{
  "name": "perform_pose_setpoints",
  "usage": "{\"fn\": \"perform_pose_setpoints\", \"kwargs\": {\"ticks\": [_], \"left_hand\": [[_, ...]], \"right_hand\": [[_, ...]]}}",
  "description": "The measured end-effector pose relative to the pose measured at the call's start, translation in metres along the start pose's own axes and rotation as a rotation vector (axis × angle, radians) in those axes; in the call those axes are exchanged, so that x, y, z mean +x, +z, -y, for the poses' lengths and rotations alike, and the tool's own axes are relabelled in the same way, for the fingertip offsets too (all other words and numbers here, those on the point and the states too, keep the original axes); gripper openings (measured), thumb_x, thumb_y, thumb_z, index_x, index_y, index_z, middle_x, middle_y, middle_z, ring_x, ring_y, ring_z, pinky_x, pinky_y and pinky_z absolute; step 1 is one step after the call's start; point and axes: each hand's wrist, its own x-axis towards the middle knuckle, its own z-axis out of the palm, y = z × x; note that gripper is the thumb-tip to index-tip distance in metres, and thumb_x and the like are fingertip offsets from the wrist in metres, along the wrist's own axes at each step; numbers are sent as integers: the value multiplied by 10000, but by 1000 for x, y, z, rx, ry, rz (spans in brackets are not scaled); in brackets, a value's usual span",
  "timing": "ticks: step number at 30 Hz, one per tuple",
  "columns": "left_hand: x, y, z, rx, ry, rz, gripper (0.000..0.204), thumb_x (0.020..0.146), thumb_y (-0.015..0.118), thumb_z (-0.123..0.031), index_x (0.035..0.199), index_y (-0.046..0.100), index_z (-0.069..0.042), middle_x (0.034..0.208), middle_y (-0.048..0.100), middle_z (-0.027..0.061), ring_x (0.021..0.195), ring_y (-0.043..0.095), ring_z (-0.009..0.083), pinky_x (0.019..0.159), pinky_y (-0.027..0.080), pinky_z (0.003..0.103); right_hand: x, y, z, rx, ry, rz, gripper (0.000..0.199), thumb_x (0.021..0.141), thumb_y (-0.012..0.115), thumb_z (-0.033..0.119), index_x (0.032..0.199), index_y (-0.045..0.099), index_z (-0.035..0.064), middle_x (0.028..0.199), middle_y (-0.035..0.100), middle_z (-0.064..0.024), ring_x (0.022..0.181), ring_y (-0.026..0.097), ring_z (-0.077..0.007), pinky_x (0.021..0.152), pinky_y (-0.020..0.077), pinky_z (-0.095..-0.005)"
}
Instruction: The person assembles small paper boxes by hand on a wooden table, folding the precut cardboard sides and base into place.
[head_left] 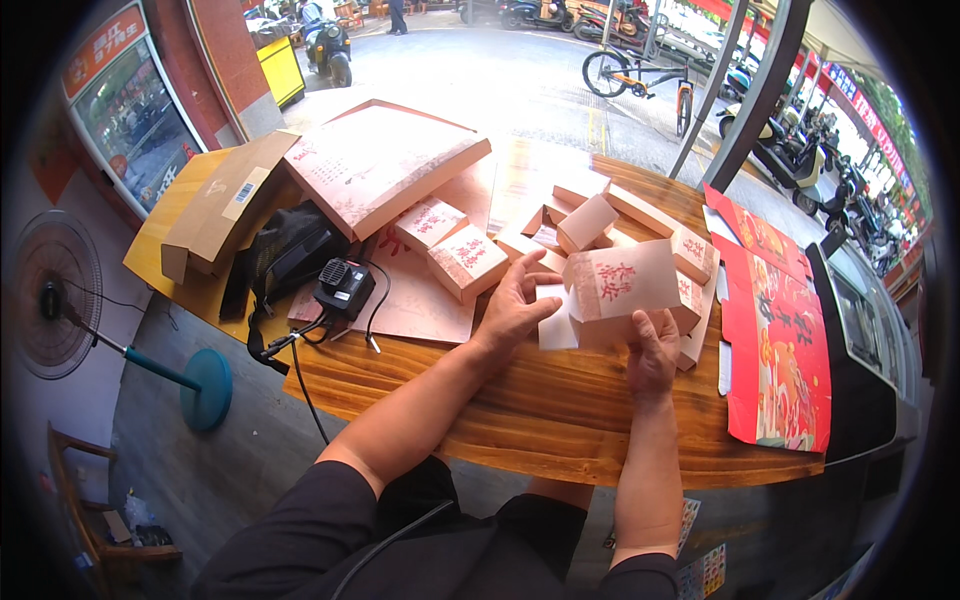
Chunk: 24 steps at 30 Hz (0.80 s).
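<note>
A pale pink cardboard box (628,286) with red printing sits tilted just above the wooden table (540,400), one end flap open. My left hand (512,305) presses its fingers against that open left end and white flap. My right hand (652,352) grips the box from below at its near edge. Two folded pink boxes (450,245) lie to the left of my left hand. More folded boxes (600,225) are piled behind the held one.
A stack of flat pink sheets (385,160) and a brown carton (225,205) lie at the back left, with a black bag (285,255) and a small black device (345,287) with cables. Red printed flat cartons (775,340) lie at the right. A standing fan (60,295) is on the floor at left.
</note>
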Motion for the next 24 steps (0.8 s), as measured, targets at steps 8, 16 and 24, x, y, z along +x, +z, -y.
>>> {"fn": "perform_pose_setpoints", "kwargs": {"ticks": [8, 16, 24], "left_hand": [[2, -1, 1, 18, 40, 187, 483, 894, 666, -49, 1333, 470, -11, 1197, 617, 115, 1097, 602, 163, 958, 492, 315], [3, -7, 3, -74, 19, 223, 368, 921, 626, -111, 1263, 543, -4, 1126, 660, 94, 1057, 609, 146, 968, 475, 314], [-4, 2, -9, -114, -91, 339, 492, 874, 686, -177, 1302, 522, 2, 1196, 630, 92, 1117, 581, 157, 1014, 443, 335]], "right_hand": [[-1, 6, 0, -47, 26, 15, 340, 893, 708, 70, 1197, 571, 6, 1129, 644, -62, 1039, 610, -141, 951, 486, -286], [3, -1, -7, -98, 13, -86, 295, 902, 686, 30, 1139, 511, 45, 1055, 645, -54, 974, 613, -126, 906, 503, -291], [4, -1, -10, -167, -92, -112, 337, 889, 688, 0, 1155, 488, 47, 1069, 631, -62, 980, 608, -133, 911, 502, -286]]}}
